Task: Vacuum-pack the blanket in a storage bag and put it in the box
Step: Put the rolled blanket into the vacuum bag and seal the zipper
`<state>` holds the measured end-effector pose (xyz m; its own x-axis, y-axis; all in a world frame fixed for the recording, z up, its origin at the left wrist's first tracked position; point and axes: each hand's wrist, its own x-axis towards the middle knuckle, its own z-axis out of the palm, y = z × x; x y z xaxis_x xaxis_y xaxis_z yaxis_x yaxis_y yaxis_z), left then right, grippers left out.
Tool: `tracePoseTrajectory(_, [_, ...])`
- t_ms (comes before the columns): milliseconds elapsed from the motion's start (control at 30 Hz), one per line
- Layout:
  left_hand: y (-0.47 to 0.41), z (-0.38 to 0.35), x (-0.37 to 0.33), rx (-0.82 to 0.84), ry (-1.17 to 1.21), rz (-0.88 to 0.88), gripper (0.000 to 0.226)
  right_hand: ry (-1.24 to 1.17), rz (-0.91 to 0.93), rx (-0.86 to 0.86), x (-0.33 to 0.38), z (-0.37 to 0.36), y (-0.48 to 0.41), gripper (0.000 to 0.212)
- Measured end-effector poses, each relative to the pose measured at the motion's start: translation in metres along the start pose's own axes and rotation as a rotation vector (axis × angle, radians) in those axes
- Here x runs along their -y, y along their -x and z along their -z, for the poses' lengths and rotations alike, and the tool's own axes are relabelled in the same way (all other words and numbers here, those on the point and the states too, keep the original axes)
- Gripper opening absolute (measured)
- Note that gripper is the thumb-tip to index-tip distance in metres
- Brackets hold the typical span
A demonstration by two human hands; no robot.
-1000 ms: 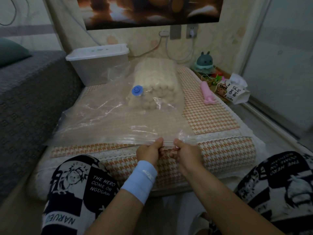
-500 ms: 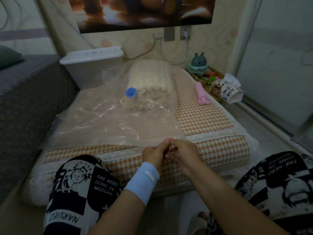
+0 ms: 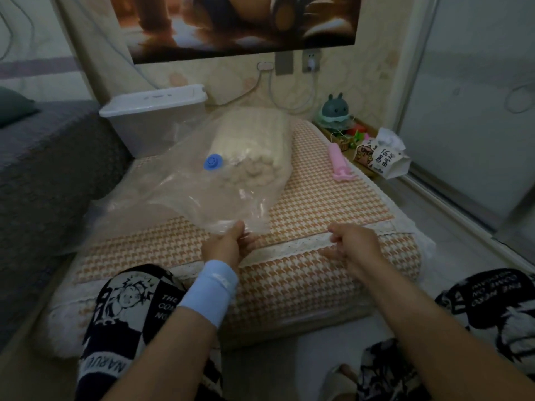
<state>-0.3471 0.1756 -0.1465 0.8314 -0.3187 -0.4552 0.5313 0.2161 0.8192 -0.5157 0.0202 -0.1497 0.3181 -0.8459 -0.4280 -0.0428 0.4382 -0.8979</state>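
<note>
The left hand extends forward with a light blue wristband on the wrist. Its fingers and thumb are curled round the near edge of the clear storage bag, and that edge is raised off the houndstooth cushion. The right hand sits level with the left hand and well apart from it, just above the cushion's near edge. Its fingers are curled inward, and no object is visible in them. The rolled cream blanket lies inside the bag, ahead of the left hand, with the blue valve just on its near left side. The lidded box stands beyond the bag, ahead and left of the left hand. A pink pump lies on the cushion ahead of the right hand.
</note>
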Motion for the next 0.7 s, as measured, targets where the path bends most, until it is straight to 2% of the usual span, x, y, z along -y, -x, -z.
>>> tracePoseTrajectory(100, [0.013, -0.008, 0.008, 0.106, -0.038, 0.001, 0.013, 0.08, 0.022, 0.227, -0.001, -0.006, 0.012, 0.017])
tracePoseTrajectory(233, [0.028, -0.02, 0.042, 0.186, -0.054, 0.121, 0.02, 0.147, -0.045, 0.419, -0.007, -0.016, 0.017, 0.027])
tracePoseTrajectory(300, [0.038, -0.03, 0.052, 0.235, -0.07, 0.166, 0.026, 0.193, -0.016, 0.483, -0.008, -0.025, 0.015, 0.04])
tracePoseTrajectory(333, [0.042, -0.034, 0.055, 0.255, -0.093, 0.178, 0.028, 0.209, 0.026, 0.47, -0.008, -0.028, 0.012, 0.042])
tracePoseTrajectory(400, [0.049, -0.038, 0.058, 0.321, -0.199, 0.2, 0.029, 0.302, 0.143, 0.356, -0.005, -0.027, 0.007, 0.028])
tracePoseTrajectory(500, [0.068, -0.035, 0.047, 0.616, -0.663, 0.237, 0.029, 0.493, 0.219, 0.217, -0.002, -0.018, -0.009, 0.027])
tracePoseTrajectory(567, [0.076, -0.038, 0.032, 0.759, -0.82, 0.075, 0.024, 0.733, 0.25, 0.162, 0.0, -0.009, -0.015, 0.03])
tracePoseTrajectory(600, [0.072, -0.04, 0.022, 0.748, -0.805, -0.058, 0.022, 0.86, 0.246, 0.146, 0.0, -0.004, -0.017, 0.033])
tracePoseTrajectory(667, [0.052, -0.042, 0.004, 0.58, -0.781, -0.367, 0.017, 1.105, 0.224, 0.128, 0.003, 0.002, -0.015, 0.049])
tracePoseTrajectory(700, [0.037, -0.041, -0.006, 0.47, -0.87, -0.539, 0.017, 1.238, 0.225, 0.108, 0.006, 0.001, -0.014, 0.059])
